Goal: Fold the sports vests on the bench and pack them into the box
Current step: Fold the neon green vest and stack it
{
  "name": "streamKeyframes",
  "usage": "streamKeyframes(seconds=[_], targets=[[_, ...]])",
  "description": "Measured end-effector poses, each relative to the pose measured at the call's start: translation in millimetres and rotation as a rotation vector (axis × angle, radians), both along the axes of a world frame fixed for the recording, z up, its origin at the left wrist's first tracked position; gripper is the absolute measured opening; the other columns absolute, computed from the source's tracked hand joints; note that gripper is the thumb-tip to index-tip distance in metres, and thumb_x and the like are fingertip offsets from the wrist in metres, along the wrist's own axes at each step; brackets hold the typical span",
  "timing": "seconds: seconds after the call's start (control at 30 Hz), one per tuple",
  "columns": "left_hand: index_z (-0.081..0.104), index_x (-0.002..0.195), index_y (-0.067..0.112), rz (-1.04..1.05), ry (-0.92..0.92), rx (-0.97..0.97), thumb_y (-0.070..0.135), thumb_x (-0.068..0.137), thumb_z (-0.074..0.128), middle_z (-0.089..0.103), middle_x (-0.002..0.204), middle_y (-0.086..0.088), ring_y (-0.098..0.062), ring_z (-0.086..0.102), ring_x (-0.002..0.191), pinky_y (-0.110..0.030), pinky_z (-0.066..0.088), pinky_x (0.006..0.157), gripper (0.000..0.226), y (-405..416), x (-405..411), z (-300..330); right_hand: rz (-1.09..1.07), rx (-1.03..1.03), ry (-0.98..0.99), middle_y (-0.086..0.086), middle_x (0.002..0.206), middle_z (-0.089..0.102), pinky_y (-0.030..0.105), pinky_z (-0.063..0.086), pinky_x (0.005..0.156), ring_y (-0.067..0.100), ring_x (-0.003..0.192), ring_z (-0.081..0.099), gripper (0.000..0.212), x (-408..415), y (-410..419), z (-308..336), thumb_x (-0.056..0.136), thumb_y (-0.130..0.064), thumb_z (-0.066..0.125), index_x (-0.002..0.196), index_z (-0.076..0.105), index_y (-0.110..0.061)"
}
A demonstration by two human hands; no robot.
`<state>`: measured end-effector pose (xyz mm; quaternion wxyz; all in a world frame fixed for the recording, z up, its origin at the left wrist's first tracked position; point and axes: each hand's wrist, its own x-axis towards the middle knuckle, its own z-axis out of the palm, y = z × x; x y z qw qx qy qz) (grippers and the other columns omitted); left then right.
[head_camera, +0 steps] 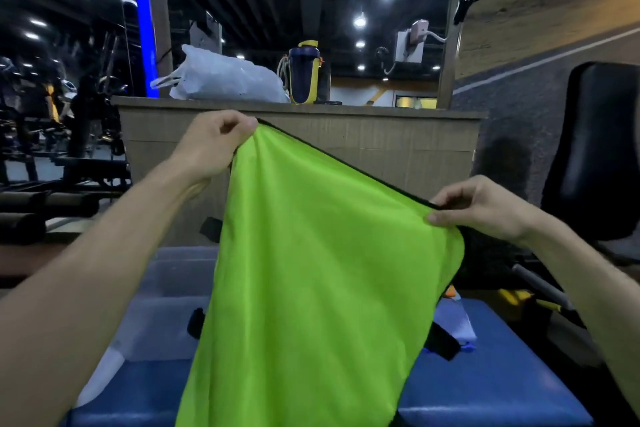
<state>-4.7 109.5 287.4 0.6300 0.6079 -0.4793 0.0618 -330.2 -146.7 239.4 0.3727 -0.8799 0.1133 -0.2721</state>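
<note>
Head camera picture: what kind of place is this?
Probably a gym. A blue padded bench sits below the green vest, dark exercise machines stand at left, and a sports bottle rests on the counter.

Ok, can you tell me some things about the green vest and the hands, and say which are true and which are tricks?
1. Both hands hold the green vest up by its top edge. True: the left hand and the right hand each pinch it.
2. The vest is red. False: it is bright green with black trim.
3. The vest is already in the box. False: it hangs above the blue bench.
4. A bottle stands on the counter behind. True.
</note>
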Motion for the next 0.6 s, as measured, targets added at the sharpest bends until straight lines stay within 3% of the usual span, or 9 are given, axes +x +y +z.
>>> streamKeyframes(seconds=[0.1, 0.2, 0.37, 0.47, 0.6], targets=[[0.069, 0.076, 0.027, 0.090, 0.000, -0.053, 0.025, 0.099, 0.065, 0.063, 0.062, 0.020, 0.004, 0.050, 0.060, -0.019, 0.041, 0.064, 0.024, -9.5, 7.4, -2.5, 0.006, 0.095, 0.011, 0.015, 0.084, 0.075, 0.020, 0.054, 0.071, 0.015, 0.076, 0.065, 0.022, 0.7, -4.7, -36.7, 0.072, -0.010, 0.082, 0.087, 0.076, 0.004], [0.068, 0.078, 0.028, 0.121, -0.012, -0.074, 0.026, 0.099, 0.065, 0.063, 0.074, 0.012, -0.001, 0.050, 0.066, -0.019, 0.041, 0.067, 0.022, -13.8, 14.1, -6.6, 0.011, 0.164, 0.040, 0.018, 0.084, 0.074, 0.023, 0.055, 0.071, 0.017, 0.075, 0.066, 0.014, 0.9, -6.8, -66.3, 0.077, -0.003, 0.080, 0.088, 0.075, 0.005], [0.073, 0.093, 0.020, 0.128, -0.049, -0.010, 0.026, 0.099, 0.065, 0.067, 0.083, 0.009, 0.004, 0.054, 0.070, -0.019, 0.044, 0.072, 0.012, -13.3, 21.9, -17.3, -0.016, 0.216, -0.047, 0.020, 0.081, 0.072, 0.021, 0.055, 0.069, 0.015, 0.072, 0.065, 0.018, 5.6, -9.2, -89.5, 0.073, -0.010, 0.080, 0.086, 0.076, 0.002], [0.079, 0.079, 0.029, 0.014, 0.052, 0.056, 0.024, 0.098, 0.066, 0.072, 0.076, 0.015, 0.000, 0.059, 0.072, -0.018, 0.050, 0.072, 0.023, -4.8, 30.2, -22.7, -0.075, 0.210, -0.109, 0.019, 0.082, 0.071, 0.018, 0.053, 0.066, 0.014, 0.073, 0.064, 0.019, 4.6, -17.8, -89.3, 0.077, -0.006, 0.079, 0.094, 0.076, 0.002], [0.074, 0.092, 0.014, -0.221, 0.178, 0.237, 0.026, 0.097, 0.061, 0.072, 0.084, 0.006, -0.007, 0.064, 0.078, -0.022, 0.052, 0.076, 0.018, 11.1, 34.0, -26.5, -0.134, 0.202, -0.118, 0.006, 0.077, 0.070, 0.013, 0.052, 0.071, 0.007, 0.071, 0.064, 0.026, 0.5, -28.1, -79.4, 0.082, 0.004, 0.076, 0.105, 0.073, -0.005]])
